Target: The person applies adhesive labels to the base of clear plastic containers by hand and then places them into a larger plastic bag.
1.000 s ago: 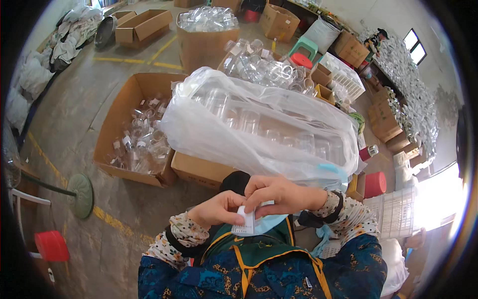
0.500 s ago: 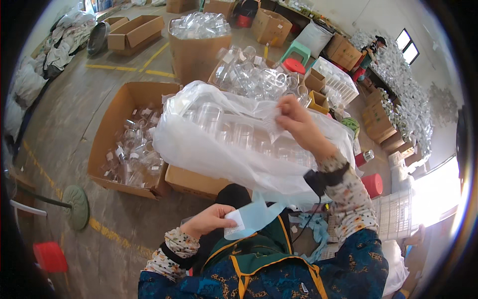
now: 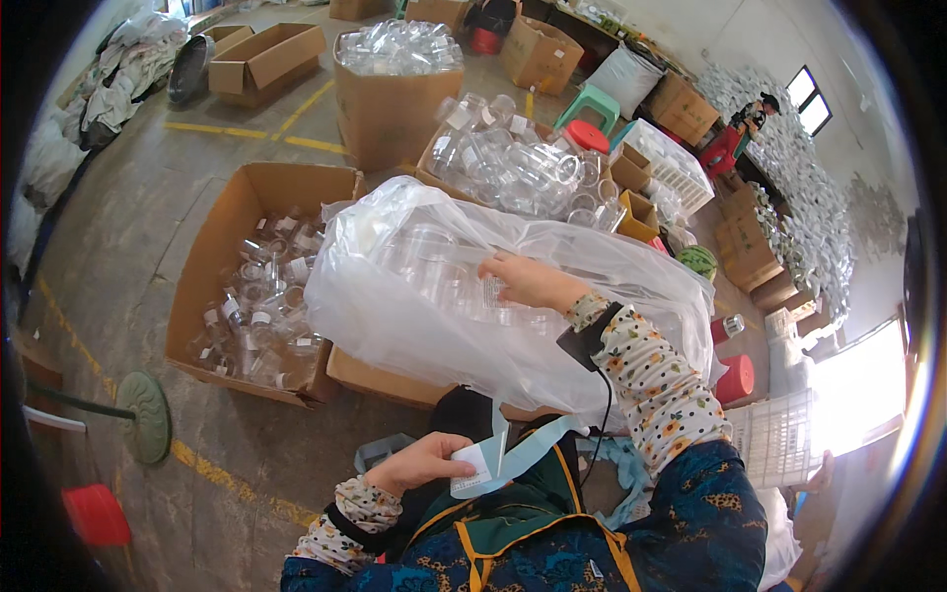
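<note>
In front of me, a translucent white plastic liner (image 3: 395,321) spreads over a carton, with clear plastic jars (image 3: 434,247) standing in rows inside it. My right hand (image 3: 533,283) reaches in over the jars, fingers closed on a small see-through printed label (image 3: 492,291) against one jar. The fingertips partly cover the label, and whether it sticks to the jar I cannot tell. Low in front of my lap, my left hand (image 3: 426,462) pinches a light blue label strip (image 3: 538,446) that has a white printed part (image 3: 475,464); the strip curls off to the right.
An open carton (image 3: 212,266) of labelled clear jars stands on the left, another jar pile (image 3: 523,158) behind. A tall carton (image 3: 395,109) heaped with jars is farther back. Right are a red stool (image 3: 735,379) and white crate (image 3: 774,439). A person (image 3: 750,118) is far right.
My right hand has moved down and left, from above the liner into the jars, carrying the label. The liner's near folds have shifted. My left hand stays nearly in place while the strip has swung.
</note>
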A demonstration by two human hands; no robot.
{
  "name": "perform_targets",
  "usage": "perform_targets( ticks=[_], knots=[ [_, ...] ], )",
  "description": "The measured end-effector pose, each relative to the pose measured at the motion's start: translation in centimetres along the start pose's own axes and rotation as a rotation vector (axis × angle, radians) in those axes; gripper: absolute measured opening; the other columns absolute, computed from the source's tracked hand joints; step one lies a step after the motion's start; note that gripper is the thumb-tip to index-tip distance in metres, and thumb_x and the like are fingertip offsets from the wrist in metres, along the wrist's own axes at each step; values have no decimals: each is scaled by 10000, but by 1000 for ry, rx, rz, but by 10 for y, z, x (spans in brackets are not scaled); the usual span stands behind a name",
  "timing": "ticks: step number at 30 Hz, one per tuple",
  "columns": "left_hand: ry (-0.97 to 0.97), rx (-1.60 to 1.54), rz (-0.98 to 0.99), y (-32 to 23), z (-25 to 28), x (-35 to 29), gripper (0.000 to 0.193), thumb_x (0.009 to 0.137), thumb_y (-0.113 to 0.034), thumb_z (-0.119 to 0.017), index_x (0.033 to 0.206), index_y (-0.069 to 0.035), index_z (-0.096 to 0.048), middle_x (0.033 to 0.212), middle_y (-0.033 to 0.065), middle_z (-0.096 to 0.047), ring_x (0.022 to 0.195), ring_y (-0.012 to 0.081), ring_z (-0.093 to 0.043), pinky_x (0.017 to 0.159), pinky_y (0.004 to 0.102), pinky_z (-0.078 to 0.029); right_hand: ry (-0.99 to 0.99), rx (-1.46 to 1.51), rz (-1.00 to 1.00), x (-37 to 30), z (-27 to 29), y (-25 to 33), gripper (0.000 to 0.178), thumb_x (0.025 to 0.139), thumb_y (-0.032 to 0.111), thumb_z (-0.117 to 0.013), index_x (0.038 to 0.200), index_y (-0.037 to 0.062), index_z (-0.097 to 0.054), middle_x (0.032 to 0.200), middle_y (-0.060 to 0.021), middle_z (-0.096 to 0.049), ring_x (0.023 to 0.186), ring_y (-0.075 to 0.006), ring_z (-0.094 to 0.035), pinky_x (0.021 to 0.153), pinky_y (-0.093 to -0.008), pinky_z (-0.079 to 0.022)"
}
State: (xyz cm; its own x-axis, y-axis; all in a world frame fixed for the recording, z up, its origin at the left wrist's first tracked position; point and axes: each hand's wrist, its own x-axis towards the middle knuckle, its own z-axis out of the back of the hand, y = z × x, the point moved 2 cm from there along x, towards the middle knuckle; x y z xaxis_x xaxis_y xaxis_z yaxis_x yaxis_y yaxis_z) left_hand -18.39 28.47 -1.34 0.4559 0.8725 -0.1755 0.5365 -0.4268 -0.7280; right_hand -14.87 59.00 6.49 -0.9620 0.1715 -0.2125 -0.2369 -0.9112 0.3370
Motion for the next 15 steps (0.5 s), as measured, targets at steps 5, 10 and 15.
perform_targets(
  ticks=[5, 10, 15],
  knots=[
    [-31, -22, -8, 0, 4, 4, 304, 826, -162, -679, 1056, 27, -617, 960, 53, -659, 862, 100, -594, 799, 243, -464, -297, -319, 28, -13, -1, 22, 492, 751, 51, -655, 1214, 110, -498, 1050, -140, -547, 982, -340, -555, 807, -407, -472],
    [-22, 76, 9, -7, -10, 9, 277, 842, -169, -654, 1032, 26, -608, 941, 19, -631, 863, 82, -555, 795, 229, -437, -201, -115, -147, -35, -36, -6, 368, 817, 104, -550, 1183, 91, -519, 913, -189, -580, 882, -346, -583, 750, -433, -473],
    [-99, 421, -30, -19, -32, 9, 232, 844, -171, -654, 962, 24, -613, 835, 2, -612, 780, 57, -523, 708, 225, -438, -255, -82, -138, -78, -13, 35, 240, 864, 154, -528, 1081, 61, -571, 910, -187, -629, 864, -344, -598, 748, -423, -472]
  ],
)
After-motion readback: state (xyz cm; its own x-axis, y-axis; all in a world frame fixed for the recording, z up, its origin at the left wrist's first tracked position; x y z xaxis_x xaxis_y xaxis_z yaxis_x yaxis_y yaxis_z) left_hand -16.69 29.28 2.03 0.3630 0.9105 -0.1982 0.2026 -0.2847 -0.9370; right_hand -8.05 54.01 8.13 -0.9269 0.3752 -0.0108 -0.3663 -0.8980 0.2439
